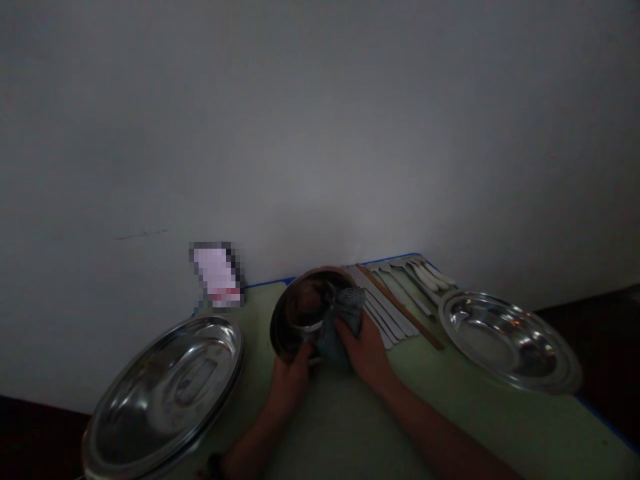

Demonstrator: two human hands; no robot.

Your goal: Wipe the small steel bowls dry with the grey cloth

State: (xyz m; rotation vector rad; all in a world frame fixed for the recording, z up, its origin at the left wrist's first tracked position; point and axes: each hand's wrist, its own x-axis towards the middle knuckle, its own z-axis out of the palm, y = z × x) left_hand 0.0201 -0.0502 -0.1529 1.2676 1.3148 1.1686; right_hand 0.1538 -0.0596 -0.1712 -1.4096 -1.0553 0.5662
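Observation:
A shiny metal bowl (295, 313) is tilted up above the table, its hollow side facing me. My left hand (293, 377) grips its near lower rim, with the thumb on the inside. My right hand (363, 347) is closed around a bunched grey-blue cloth (336, 337), which lies against the right part of the bowl. Some of the cloth sticks up beyond my right fingers. The fingers behind the bowl and under the cloth are hidden.
Large metal basins (165, 393) stand stacked at the left, and another metal basin (505, 340) sits at the right. Flat metal utensils (387, 320), brown chopsticks (400, 307) and white-handled cutlery (430, 275) lie in a row. A blurred-out phone-like object (217, 273) leans by the wall (320, 133).

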